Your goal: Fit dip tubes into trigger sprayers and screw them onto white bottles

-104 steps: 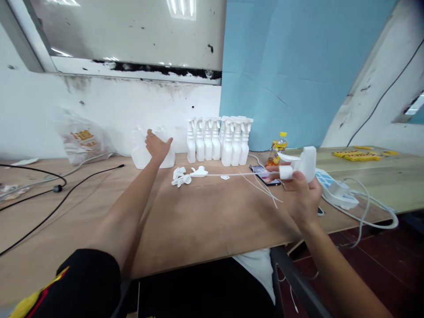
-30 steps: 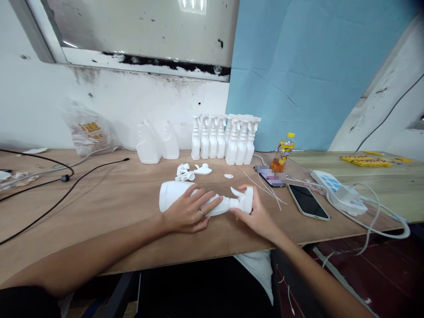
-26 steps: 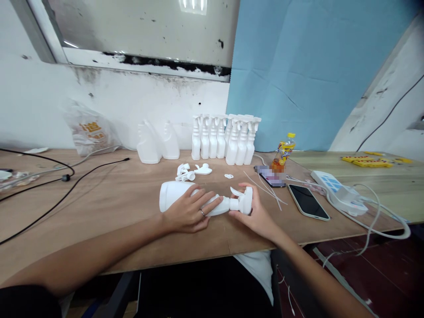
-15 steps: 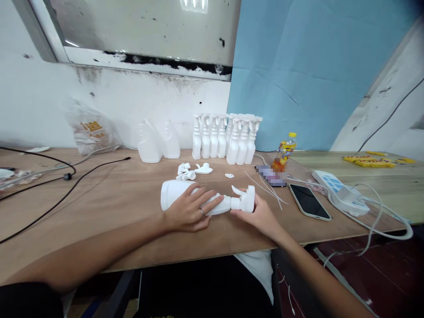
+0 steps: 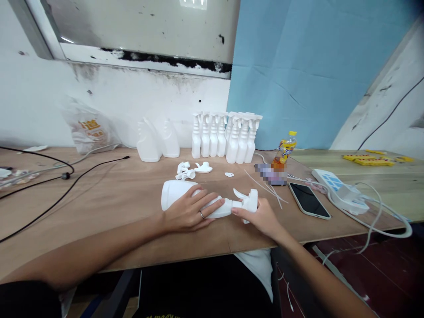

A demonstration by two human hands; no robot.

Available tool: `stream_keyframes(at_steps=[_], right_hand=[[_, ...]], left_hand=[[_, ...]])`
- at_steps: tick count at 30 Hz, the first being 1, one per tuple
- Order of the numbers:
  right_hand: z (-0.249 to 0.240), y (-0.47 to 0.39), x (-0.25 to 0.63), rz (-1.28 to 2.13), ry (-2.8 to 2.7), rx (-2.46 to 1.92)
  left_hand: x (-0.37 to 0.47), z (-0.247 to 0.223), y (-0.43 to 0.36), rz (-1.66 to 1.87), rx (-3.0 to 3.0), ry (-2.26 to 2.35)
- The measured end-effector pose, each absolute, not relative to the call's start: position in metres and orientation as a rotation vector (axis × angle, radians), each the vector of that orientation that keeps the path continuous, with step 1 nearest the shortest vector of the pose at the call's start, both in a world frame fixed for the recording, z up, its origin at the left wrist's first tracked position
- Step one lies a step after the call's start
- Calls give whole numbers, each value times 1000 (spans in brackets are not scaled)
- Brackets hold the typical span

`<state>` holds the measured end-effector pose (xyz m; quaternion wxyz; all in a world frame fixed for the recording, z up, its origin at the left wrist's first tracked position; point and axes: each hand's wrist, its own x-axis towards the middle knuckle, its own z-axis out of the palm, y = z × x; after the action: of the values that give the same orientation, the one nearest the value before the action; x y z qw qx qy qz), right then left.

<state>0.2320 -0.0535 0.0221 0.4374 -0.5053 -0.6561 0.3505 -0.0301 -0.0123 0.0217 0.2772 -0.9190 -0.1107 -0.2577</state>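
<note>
A white spray bottle [image 5: 175, 193] lies on its side above the table, its base to the left. My left hand [image 5: 194, 210], with a ring on one finger, wraps over the bottle's body. At the neck sits a white trigger sprayer head [image 5: 251, 201], with its lever pointing up and left. My right hand [image 5: 260, 216] grips that head, thumb along its near side; its other fingers are partly hidden. Just beyond the bottle are loose trigger sprayer heads [image 5: 186, 171] and a small white flat piece [image 5: 229, 174].
Along the wall stand two headless bottles [image 5: 148, 143] and several bottles with sprayers [image 5: 232, 143]. To the right are a drink bottle [image 5: 285, 152], a phone [image 5: 309, 201] and a power strip [image 5: 341, 192]. Thin white strips [image 5: 270, 190], a black cable [image 5: 89, 179] and a plastic bag [image 5: 91, 132] also lie around.
The sprayer head has turned about the bottle's neck and shifted slightly right, with my right hand moving along. My left hand stays on the bottle's body.
</note>
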Motion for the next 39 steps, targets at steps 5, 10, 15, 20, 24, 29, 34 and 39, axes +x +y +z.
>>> stream_keyframes(at_steps=[5,10,15,20,24,29,34,39], right_hand=[[21,-53,228,895,-1640,-1249],[7,-49,227,774,-1771,-1184],[0,-46,229,757,-1831,-1161],[2,-47,229,831,-1833,-1087],[3,-48,228,872,-1814,-1145],[7,-48,227,921,-1834,-1110],[13,-50,227,982,-1781,-1158],[16,-52,225,937,-1775,-1202]], left_hand=[[-20,25,-20,-710,-2496,-453],[-9,31,-27,-602,-2480,-628],[-10,31,-25,-533,-2470,-603],[-13,28,-22,-474,-2439,-480],[-13,28,-22,-507,-2512,-563],[-13,27,-20,-525,-2496,-499],[-11,27,-25,-599,-2549,-601],[-13,32,-27,-610,-2609,-627]])
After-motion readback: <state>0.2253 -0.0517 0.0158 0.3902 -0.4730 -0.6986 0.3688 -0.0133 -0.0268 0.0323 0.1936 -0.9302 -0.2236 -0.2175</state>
